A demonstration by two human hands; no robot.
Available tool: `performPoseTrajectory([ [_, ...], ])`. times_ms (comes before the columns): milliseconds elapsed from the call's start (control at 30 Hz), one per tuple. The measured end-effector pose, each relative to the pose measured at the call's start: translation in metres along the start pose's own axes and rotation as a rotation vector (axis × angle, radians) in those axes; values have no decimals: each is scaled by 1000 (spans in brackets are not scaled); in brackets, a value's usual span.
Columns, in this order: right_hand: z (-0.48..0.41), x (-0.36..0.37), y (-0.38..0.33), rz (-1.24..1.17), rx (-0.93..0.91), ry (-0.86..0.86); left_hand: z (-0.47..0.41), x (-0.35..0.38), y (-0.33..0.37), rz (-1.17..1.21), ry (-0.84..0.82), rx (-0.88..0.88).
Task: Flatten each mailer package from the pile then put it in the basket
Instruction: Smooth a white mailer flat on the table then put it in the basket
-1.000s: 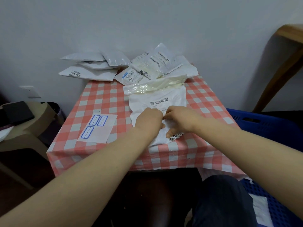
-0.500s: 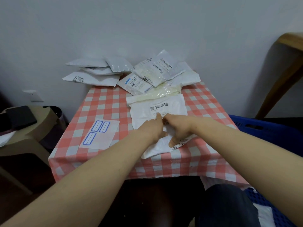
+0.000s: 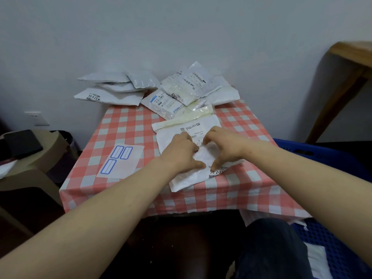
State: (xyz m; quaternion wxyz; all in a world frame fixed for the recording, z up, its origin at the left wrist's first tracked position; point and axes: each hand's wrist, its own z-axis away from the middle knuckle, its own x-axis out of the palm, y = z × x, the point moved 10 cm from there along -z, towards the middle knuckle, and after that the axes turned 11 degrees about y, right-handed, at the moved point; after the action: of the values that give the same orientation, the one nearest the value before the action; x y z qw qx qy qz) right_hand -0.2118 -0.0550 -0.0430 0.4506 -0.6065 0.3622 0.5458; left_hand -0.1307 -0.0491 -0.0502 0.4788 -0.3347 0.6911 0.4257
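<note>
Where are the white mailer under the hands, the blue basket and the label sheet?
white mailer (image 3: 181, 182): head view, near left corner.
blue basket (image 3: 326, 153): head view, far rim.
label sheet (image 3: 128, 168): head view, bare lower right.

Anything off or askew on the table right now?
The white mailer under the left hand and right hand lies skewed, its near corner reaching the table edge. The pile overhangs the far-left corner.

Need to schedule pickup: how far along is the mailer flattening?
Looks early. Done: one white piece, likely a mailer, lies in the blue basket. In hand: the left hand and right hand press on a white mailer at the table's near edge. Left: the pile of several mailers at the far edge, plus this one's trip to the basket.
</note>
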Motion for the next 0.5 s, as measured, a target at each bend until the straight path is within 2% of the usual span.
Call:
performPoseTrajectory([
  [133, 2, 8, 0, 58, -1, -21, 2, 7, 4, -39, -26, -23],
  [300, 4, 20, 1, 134, -33, -175, 7, 17, 9, -85, -127, 15],
  [500, 6, 10, 12, 126, 74, -80, 1, 12, 15, -89, -92, 16],
])
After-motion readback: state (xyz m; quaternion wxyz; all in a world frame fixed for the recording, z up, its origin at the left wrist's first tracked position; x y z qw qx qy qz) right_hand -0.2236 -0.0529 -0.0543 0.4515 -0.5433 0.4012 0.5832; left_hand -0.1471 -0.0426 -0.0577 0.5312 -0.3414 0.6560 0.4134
